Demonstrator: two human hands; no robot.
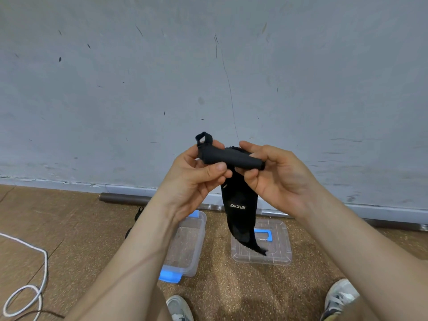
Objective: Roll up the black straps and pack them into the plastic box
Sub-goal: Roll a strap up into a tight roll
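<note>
In the head view we see both hands raised in front of a scuffed grey wall (208,66), working one black strap (231,157) between them. The left hand (196,174) has its fingers (216,144) curled closed around the left end of the rolled part, thumb pressed on the near side and the other fingers wrapped over the far side; a small loop of the strap sticks up just above them. The right hand (275,177) closes on the right end of the roll, its index finger lying along the top and its thumb tucked underneath, so the roll sits pinched between them. The roll lies roughly level, tilted slightly down to the right. The unrolled tail of the strap hangs from the middle of the roll, showing a white printed logo we cannot read, and its tip dangles in front of the lid (261,242).

Below the hands, on the brown floor (69,228), the clear plastic box (187,244) with blue clips stands open, partly hidden by the left forearm. Its clear lid with a blue handle lies flat just to the right, apart from the box. More black straps (138,214) peek out left of the forearm. A white cord (34,286) loops across the floor at the left, and two shoes (340,297) show at the bottom edge.
</note>
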